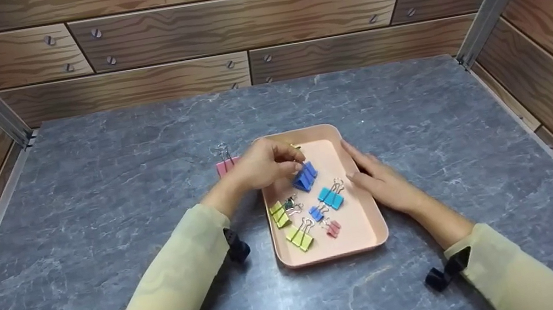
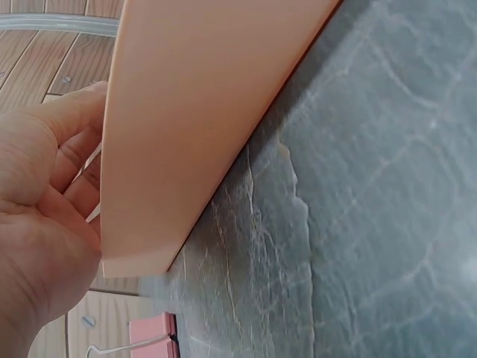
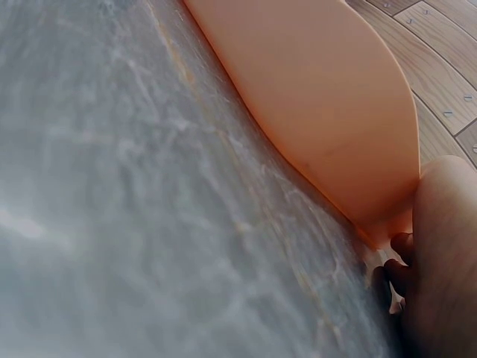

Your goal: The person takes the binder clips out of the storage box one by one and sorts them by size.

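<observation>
My left hand (image 1: 268, 164) reaches over the left side of a shallow pink tray (image 1: 371, 228) and pinches a large blue binder clip (image 1: 305, 177) by its handle. Inside the tray lie a light-blue binder clip (image 1: 331, 197), a small blue one (image 1: 316, 213), a small red one (image 1: 332, 229) and yellow-green ones (image 1: 299, 238), (image 1: 279, 214) with a dark green clip (image 1: 290, 204) beside them. Against the tray's right wall lies my right hand (image 1: 383, 179), its fingers extended along the outside. In the left wrist view, the tray wall hides the clip.
Left of the tray, a pink binder clip (image 1: 226, 166) stands on the grey marbled table (image 1: 133, 161), partly behind my left hand. Wood-patterned panels (image 1: 233, 23) enclose the table at the back and sides.
</observation>
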Demonstrator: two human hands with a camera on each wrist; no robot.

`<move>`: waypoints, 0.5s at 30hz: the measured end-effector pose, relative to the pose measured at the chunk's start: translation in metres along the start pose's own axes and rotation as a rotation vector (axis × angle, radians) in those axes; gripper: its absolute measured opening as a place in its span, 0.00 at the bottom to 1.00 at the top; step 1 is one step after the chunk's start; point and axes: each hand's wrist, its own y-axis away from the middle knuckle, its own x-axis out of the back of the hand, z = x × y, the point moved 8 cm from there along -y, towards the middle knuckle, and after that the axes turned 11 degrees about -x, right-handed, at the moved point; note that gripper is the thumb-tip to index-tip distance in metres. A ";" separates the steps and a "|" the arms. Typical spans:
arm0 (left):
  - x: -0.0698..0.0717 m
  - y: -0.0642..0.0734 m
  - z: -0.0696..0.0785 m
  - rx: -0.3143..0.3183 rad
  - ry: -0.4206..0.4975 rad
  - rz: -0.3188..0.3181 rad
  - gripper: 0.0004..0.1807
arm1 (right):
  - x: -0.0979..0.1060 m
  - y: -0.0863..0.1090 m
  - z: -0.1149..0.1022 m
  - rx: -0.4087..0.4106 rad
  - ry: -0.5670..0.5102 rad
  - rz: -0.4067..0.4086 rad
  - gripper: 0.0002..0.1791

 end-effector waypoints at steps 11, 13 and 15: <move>0.021 0.008 0.030 -0.117 0.081 0.122 0.09 | -0.001 -0.001 0.001 -0.011 0.000 -0.006 0.37; 0.030 0.011 0.040 -0.139 0.077 0.143 0.09 | 0.000 -0.001 0.002 -0.012 0.000 -0.007 0.37; 0.040 0.015 0.047 -0.147 0.080 0.159 0.12 | 0.001 -0.001 0.002 -0.012 0.002 -0.008 0.37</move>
